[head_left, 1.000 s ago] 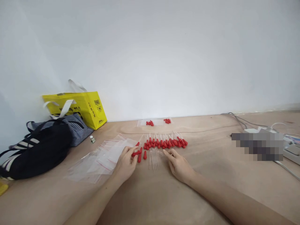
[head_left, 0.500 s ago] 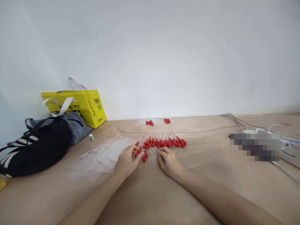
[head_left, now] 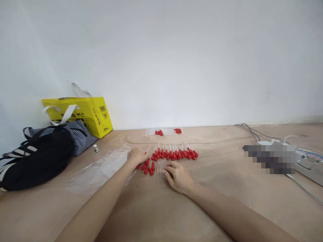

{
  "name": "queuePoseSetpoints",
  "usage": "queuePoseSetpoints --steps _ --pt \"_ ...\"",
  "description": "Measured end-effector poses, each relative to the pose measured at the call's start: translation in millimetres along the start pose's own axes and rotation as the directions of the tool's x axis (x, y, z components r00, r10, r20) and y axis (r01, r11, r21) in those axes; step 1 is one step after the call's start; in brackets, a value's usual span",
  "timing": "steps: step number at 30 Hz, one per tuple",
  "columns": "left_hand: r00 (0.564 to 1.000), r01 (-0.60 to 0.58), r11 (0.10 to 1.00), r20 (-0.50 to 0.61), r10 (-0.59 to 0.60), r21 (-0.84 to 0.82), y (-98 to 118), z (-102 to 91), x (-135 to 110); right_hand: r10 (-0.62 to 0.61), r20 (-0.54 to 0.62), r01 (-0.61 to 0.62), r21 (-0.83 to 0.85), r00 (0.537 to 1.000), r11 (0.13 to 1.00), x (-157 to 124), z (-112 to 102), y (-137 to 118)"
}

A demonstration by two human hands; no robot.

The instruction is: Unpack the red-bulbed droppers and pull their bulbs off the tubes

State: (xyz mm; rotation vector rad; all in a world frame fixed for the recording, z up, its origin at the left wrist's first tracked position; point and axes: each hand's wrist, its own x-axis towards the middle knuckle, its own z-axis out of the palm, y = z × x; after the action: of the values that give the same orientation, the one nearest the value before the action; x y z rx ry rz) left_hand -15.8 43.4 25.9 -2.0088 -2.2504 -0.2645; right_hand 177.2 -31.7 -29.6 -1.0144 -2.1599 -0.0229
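Observation:
My left hand [head_left: 137, 155] is closed round the red bulb of a dropper at the left end of a row; its fingertips are mostly hidden. Several finished droppers with red rubber bulbs [head_left: 174, 154] lie side by side, their clear tubes pointing at the wall. Loose red bulbs [head_left: 147, 166] rest just below my left wrist. Bare glass tubes [head_left: 160, 171] lie in a bunch in front of the row. At their right edge my right hand [head_left: 178, 176] has its fingers curled, with thumb and forefinger on a glass tube.
Clear zip bags [head_left: 101, 171] overlap on the table's left. More red bulbs [head_left: 159, 132] lie on a bag by the wall. A black bag [head_left: 42, 161], a yellow bag [head_left: 101, 114] and a small bottle [head_left: 96, 148] stand left. Cables and a power strip [head_left: 308, 168] lie right.
My left hand has moved from the loose bulbs up and left to the dropper at the row's end. My right hand has shifted slightly down and left along the glass tubes.

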Motion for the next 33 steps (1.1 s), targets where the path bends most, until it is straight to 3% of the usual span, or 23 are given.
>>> queuePoseSetpoints --steps 4,6,8,11,14,17,21,27,33 --pt "0.992 -0.047 0.998 -0.114 0.053 0.052 -6 -16.1 -21 -0.043 -0.123 0.04 -0.027 0.991 0.999 -8 -9 5" --pt "0.961 -0.161 0.985 -0.215 0.172 0.067 -9 -21.3 -40 -0.059 -0.192 0.052 -0.044 0.98 0.998 -12 -15 9" --pt "0.851 -0.389 0.917 -0.345 0.395 0.092 -10 -21.7 -60 -0.091 -0.242 0.073 -0.083 0.966 0.994 -17 -22 15" --pt "0.635 -0.639 0.755 -0.455 0.625 0.145 -3 -15.1 -87 -0.196 -0.228 0.153 -0.191 0.954 0.97 -21 -29 21" --pt "0.464 -0.74 0.635 -0.514 0.721 0.223 9 -6.3 -101 -0.308 -0.141 0.263 -0.271 0.941 0.926 -22 -31 23" --pt "0.358 -0.771 0.558 -0.514 0.779 0.308 16 0.3 -103 -0.379 -0.08 0.347 -0.262 0.922 0.9 -20 -28 24" --pt "0.324 -0.784 0.531 -0.516 0.793 0.323 18 5.2 -101 -0.39 -0.101 0.362 -0.217 0.915 0.907 -17 -21 25" --pt "0.375 -0.81 0.554 -0.556 0.742 0.192 22 8.8 -99 -0.428 -0.131 0.384 -0.27 0.894 0.883 -15 -18 22" --pt "0.398 -0.81 0.562 -0.546 0.737 0.167 24 12.8 -98 -0.457 -0.138 0.405 -0.291 0.879 0.867 -16 -19 21"
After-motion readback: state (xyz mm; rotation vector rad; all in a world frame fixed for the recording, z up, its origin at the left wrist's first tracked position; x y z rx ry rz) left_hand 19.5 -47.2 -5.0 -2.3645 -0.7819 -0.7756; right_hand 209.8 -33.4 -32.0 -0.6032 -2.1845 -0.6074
